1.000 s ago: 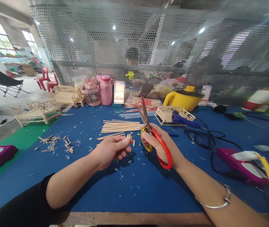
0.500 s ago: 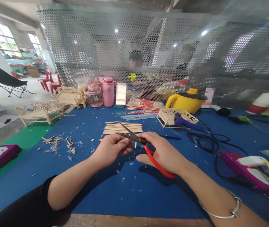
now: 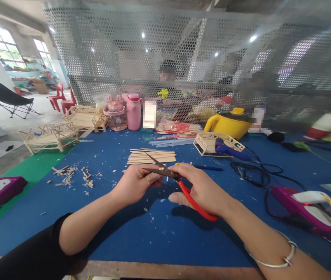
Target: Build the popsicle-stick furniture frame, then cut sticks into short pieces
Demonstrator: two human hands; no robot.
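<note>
My right hand (image 3: 202,186) is closed around the red handles of a pair of scissors (image 3: 194,204). The dark blades are parted and point left, over the fingertips of my left hand (image 3: 138,182). That hand is pinched closed on a wooden stick (image 3: 162,168); only a short pale end shows between the blades, and the fingers hide the rest. Just beyond both hands lies a row of thin wooden sticks (image 3: 150,156). A dark blue pen-like rod (image 3: 208,168) rests beyond my right hand.
Stick offcuts (image 3: 66,175) lie left on the blue mat (image 3: 119,241). Two wooden models (image 3: 49,136) stand back left. A blue glue gun (image 3: 231,149) leans on another model (image 3: 204,146), its cable trailing right. Behind are a pink flask (image 3: 134,112), a yellow pot (image 3: 229,126) and a mesh screen (image 3: 101,58).
The scissors' blades have opened a little wider, and a pale bit now shows between them. Both hands stay in nearly the same place.
</note>
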